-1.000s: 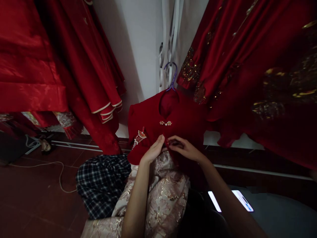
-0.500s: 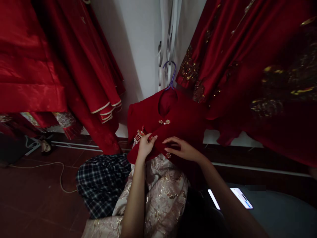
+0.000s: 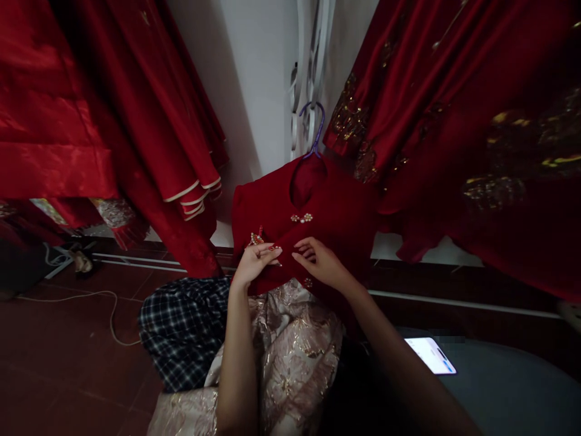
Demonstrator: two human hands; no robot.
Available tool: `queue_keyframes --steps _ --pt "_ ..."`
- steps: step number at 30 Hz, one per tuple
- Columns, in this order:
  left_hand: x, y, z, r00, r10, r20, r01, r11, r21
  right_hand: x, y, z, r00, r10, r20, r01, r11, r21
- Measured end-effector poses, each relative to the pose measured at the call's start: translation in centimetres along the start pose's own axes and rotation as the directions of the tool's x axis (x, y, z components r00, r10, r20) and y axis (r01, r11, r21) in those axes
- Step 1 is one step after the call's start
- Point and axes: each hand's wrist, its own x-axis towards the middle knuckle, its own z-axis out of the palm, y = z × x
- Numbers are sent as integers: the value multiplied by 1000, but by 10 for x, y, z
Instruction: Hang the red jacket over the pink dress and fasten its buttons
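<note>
A red jacket hangs on a purple hanger in front of me. A pearl and gold fastener sits below its neckline, and a flower-shaped one lower down. My left hand is over the left front panel, its fingertips closed on a small red and white ornament. Partly behind that hand shows a beaded pendant. My right hand faces it over the jacket, fingers bent, thumb a little apart, with nothing visible between them. Patterned pale fabric lies below the jacket.
Red garments hang at left and right. A lit phone rests on a grey seat at lower right. Dark checked cloth covers a knee at left. A cable runs along the tiled floor.
My left hand has shifted slightly left and turned, now covering more of the beaded pendant. My right hand has moved up and its fingers have bent inward.
</note>
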Motion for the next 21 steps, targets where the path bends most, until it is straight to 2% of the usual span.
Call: queue_keyframes --steps 3,5,8,13,16,21 --pt "-6 5 0 995 -3 101 1 1000 18 2 -13 6 999 -16 -44 17 1000 21" --pt "-8 6 -2 992 -12 125 6 999 48 2 -19 9 998 -26 -66 28 999 33" --pt "-8 5 -6 995 -19 98 11 997 77 2 -23 13 999 -27 -44 29 998 54" --pt "-1 -2 -5 999 23 -36 -20 995 93 2 -28 16 997 57 -56 -52 995 87" --pt "3 -4 -3 996 46 -80 -36 992 124 2 -28 15 997 62 -41 -57 992 111" --pt "2 -3 -1 999 40 7 -41 991 130 3 -25 10 997 68 -42 -61 989 134"
